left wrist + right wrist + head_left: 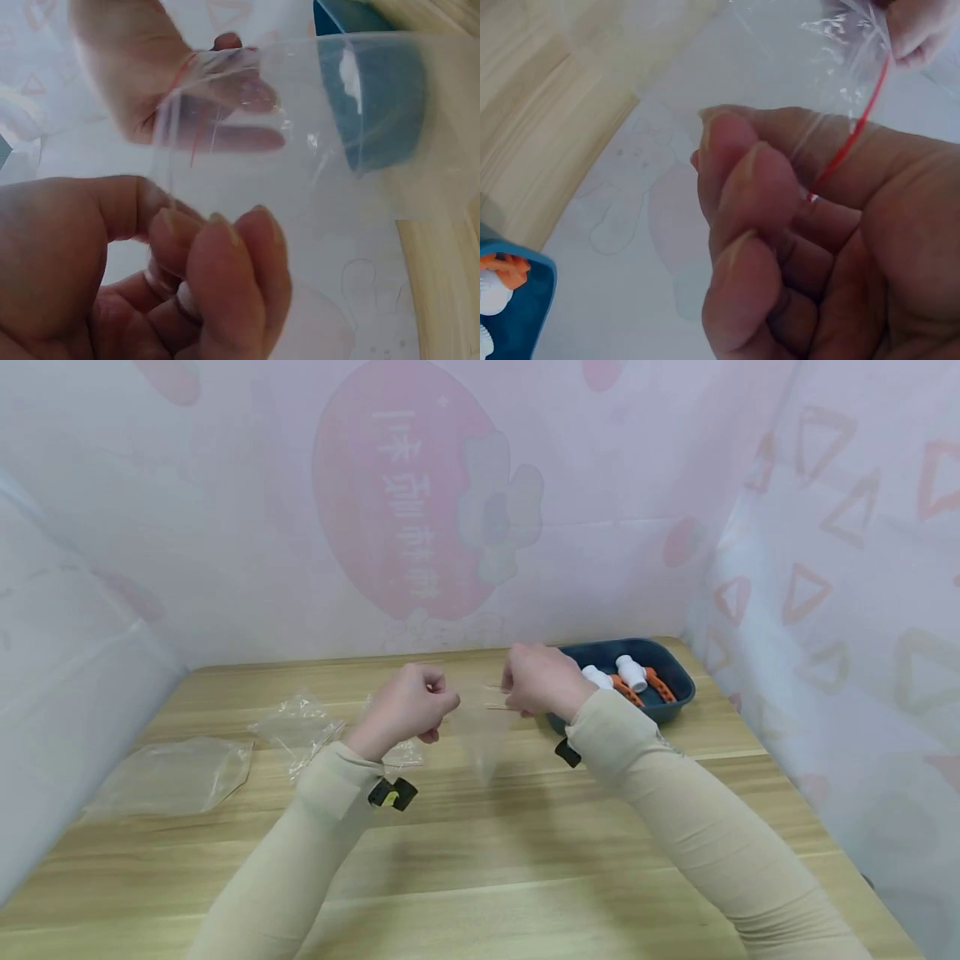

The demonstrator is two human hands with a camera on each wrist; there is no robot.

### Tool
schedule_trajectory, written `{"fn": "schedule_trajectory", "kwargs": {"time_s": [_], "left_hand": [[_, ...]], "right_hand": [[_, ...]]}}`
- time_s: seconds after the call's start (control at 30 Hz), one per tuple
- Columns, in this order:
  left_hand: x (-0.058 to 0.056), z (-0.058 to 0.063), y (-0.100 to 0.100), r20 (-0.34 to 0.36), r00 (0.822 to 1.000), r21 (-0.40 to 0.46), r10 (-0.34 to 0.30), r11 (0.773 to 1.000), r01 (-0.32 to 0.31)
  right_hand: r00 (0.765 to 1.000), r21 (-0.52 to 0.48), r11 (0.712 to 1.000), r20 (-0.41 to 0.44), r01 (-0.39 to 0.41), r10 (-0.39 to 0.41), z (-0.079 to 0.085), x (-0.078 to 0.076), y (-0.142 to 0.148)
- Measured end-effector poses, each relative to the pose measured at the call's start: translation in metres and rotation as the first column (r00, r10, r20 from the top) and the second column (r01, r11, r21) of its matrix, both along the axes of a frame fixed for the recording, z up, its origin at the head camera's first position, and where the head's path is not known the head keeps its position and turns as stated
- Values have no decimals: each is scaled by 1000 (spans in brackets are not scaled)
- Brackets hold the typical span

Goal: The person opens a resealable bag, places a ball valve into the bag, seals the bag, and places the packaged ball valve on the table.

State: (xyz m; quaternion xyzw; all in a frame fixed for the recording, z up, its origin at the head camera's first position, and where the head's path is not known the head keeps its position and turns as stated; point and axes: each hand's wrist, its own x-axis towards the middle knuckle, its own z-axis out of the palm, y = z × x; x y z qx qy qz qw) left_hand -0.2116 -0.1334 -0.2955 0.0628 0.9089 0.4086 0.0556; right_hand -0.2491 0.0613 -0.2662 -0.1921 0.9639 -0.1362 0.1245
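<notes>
Between both hands hangs a clear zip-lock bag [480, 735] with a red line along its mouth, held up over the table. The left hand [411, 700] pinches one side of the mouth between thumb and curled fingers. At the other side the right hand [542, 681] pinches the edge, its thumb and fingers [757, 180] closed on the film. In the left wrist view the bag [315, 112] stretches out past the fingertips, and the far hand shows through the film. The red strip runs by the right thumb in the right wrist view.
A dark blue tray [671, 710] behind the right hand holds white valves [632, 673] with orange handles [660, 685]. On the left lie a large clear bag [176, 777] and crumpled clear bags [300, 727]. Printed cloth [247, 527] walls the wooden table [480, 893].
</notes>
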Motion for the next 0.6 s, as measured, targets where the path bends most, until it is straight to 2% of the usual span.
{"fn": "schedule_trajectory", "kwargs": {"time_s": [0.1, 0.3, 0.43, 0.6], "left_hand": [[2, 0, -2, 12, 1000, -29, -10, 1000, 11], [2, -2, 4, 54, 996, 9, -67, 998, 67], [3, 0, 6, 59, 996, 5, -70, 998, 70], [5, 2, 4, 65, 996, -8, -57, 998, 57]], "right_hand": [[1000, 1, 1000, -1, 10, -10, -1, -1, 3], [1000, 1, 1000, -22, -12, 12, -2, 3, -2], [998, 12, 1000, -61, -16, 16, -1, 5, -6], [1000, 6, 1000, -17, 9, -9, 1, 3, -5]]}}
